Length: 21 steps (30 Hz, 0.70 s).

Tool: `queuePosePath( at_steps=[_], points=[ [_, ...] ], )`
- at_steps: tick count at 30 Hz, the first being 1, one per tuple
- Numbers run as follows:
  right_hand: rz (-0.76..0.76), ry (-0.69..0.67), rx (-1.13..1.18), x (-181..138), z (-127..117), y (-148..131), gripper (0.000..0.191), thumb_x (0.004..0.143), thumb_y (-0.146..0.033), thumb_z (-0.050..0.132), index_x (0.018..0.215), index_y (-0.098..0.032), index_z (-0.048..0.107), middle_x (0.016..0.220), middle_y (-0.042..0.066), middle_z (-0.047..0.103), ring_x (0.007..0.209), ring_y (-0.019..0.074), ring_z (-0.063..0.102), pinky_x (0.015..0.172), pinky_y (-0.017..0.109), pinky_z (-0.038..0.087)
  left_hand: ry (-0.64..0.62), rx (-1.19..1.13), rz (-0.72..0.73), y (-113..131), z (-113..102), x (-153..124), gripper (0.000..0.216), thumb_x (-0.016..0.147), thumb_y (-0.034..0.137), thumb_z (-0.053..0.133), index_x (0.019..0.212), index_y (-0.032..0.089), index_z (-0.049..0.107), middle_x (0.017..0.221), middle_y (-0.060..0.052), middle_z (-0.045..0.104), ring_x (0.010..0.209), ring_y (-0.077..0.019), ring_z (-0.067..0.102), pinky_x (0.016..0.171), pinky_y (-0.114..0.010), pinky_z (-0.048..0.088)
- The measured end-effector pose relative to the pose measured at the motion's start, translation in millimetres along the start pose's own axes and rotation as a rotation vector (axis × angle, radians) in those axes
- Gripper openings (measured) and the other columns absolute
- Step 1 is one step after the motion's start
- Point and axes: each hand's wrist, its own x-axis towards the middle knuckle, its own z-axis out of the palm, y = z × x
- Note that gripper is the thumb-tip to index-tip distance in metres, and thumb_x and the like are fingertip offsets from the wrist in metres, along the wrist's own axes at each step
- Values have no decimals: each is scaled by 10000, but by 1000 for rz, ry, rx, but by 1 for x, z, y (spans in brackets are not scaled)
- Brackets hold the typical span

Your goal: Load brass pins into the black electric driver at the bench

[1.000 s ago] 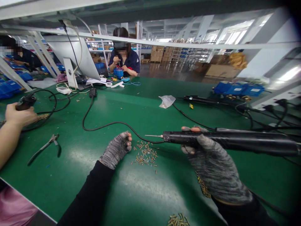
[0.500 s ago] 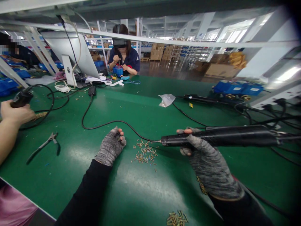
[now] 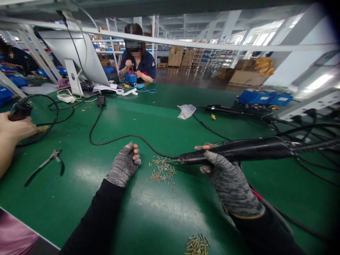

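My right hand [image 3: 225, 177], in a grey fingerless glove, grips a long black electric screwdriver [image 3: 239, 150] held level, its thin tip pointing left into a scatter of small brass pins [image 3: 162, 170] on the green table [image 3: 159, 212]. My left hand [image 3: 124, 164], gloved the same way, rests on the table just left of the pins with its fingers curled; whether it pinches a pin I cannot tell.
Pliers [image 3: 44, 164] lie at the left near a co-worker's hand [image 3: 13, 129] holding a black tool. Black cables [image 3: 111, 138] cross the table. More pins [image 3: 196, 245] lie near the front edge. A plastic bag [image 3: 186, 111], a monitor [image 3: 71, 56] and a seated person [image 3: 136, 62] are farther back.
The screwdriver has dropped and its tip has moved left and down into the pin scatter. My left hand has slid slightly left and back, away from the pins.
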Motion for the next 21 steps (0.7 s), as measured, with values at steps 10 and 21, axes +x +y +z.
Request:
queuePosePath(
  at_steps=[10, 21],
  points=[
    [36, 20, 105, -3, 5, -14, 216, 766, -276, 782, 954, -218, 693, 1045, 80, 670, 790, 170, 625, 505, 194, 494, -68, 120, -23, -4, 1, -2, 128, 814, 248, 621, 799, 124, 595, 596, 33, 497, 402, -34, 385, 369, -153, 290],
    [75, 8, 235, -11, 4, -23, 177, 800, -297, 740, 974, -272, 717, 1129, 36, 650, 1095, 225, 593, 737, 242, 593, -431, 551, -62, -22, 4, -14, 462, 708, 456, 743, 1040, 137, 696, 638, 50, 440, 455, -13, 280, 421, -169, 175]
  ],
)
